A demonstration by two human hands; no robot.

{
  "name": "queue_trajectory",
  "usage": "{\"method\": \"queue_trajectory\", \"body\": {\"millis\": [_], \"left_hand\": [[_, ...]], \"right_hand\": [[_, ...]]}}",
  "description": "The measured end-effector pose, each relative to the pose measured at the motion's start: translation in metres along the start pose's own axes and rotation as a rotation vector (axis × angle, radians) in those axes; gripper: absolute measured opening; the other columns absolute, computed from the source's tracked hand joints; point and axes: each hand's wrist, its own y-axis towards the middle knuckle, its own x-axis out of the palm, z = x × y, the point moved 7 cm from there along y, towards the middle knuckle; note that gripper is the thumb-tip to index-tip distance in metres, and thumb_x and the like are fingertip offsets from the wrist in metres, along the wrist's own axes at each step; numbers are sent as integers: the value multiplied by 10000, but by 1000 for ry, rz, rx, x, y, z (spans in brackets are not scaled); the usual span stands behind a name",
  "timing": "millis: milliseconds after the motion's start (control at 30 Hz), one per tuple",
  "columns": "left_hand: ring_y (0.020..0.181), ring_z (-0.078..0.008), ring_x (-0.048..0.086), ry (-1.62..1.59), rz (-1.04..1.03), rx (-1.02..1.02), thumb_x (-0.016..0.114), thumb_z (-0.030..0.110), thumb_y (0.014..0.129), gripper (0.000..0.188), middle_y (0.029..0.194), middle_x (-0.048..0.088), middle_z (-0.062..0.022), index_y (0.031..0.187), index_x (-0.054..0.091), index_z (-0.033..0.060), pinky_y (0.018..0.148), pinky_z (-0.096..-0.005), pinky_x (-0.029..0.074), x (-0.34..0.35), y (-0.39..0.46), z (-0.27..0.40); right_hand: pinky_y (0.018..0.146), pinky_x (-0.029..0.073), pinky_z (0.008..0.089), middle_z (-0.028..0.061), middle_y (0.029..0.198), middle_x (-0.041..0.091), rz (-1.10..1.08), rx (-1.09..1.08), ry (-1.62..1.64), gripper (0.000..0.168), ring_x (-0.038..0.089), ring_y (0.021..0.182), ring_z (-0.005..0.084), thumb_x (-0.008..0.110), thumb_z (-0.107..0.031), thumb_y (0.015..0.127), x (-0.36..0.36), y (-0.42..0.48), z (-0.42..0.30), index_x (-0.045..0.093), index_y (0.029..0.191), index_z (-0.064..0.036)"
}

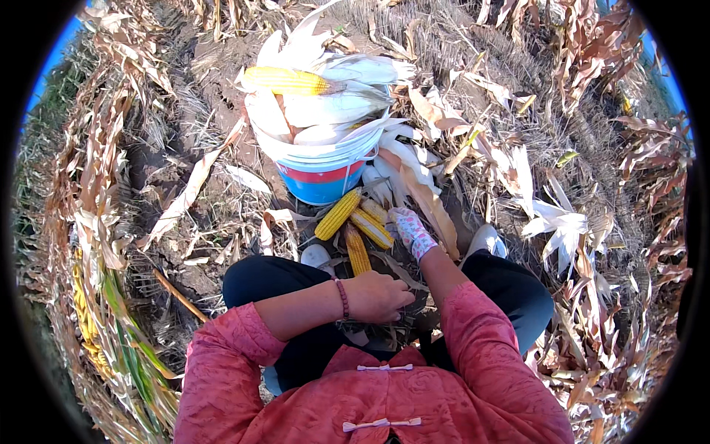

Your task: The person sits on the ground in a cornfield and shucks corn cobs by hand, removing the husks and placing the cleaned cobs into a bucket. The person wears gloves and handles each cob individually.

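Note:
My left hand (377,298), bare and with a bead bracelet (341,299) at the wrist, is held in front of my lap with curled fingers. Its palm side is hidden, so I cannot tell whether anything is in it. My right hand (411,232) wears a white floral glove and reaches down beside the husked corn cobs (371,228) on the ground. Its fingertips are partly hidden near the pile. A yellow cob (339,213) lies uppermost at the pile's left, and another cob (357,250) points toward my left hand. Pale corn husks (407,164) lie just beyond my right hand.
A white, red and blue plastic bucket (316,180) stands ahead, heaped with ears in husk and a bare yellow cob (285,81). Dry stalks and leaves cover the ground. More yellow cobs (86,316) lie at far left. A stick (180,295) lies beside my left knee.

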Motion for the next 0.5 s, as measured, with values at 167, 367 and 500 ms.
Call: {"method": "queue_trajectory", "body": {"millis": [167, 367, 500], "left_hand": [[827, -226, 586, 287, 106, -157, 612, 242, 751, 381, 998, 567, -84, 1082, 545, 66, 698, -344, 468, -1, -6, -19], [796, -173, 547, 132, 337, -47, 545, 209, 778, 337, 974, 561, -61, 1080, 561, 61, 677, -292, 437, -29, -22, -20], [784, -171, 541, 96, 376, -75, 536, 227, 791, 322, 946, 554, -55, 1070, 570, 68, 657, -293, 425, -28, -24, -29]], "right_hand": [[920, 451, 374, 169, 1204, 571, 114, -101, -756, 460, 559, 1103, 320, 545, -290, 860, 9, 57, 16, 507, 1261, -69], [975, 395, 409, 262, 1212, 532, 238, 146, -818, 570, 506, 1153, 380, 562, -346, 820, -12, 117, 37, 452, 1259, -1], [916, 431, 425, 264, 1109, 587, 332, 113, -861, 460, 549, 1077, 392, 558, -380, 818, -15, 135, 35, 580, 1097, -16]]}}
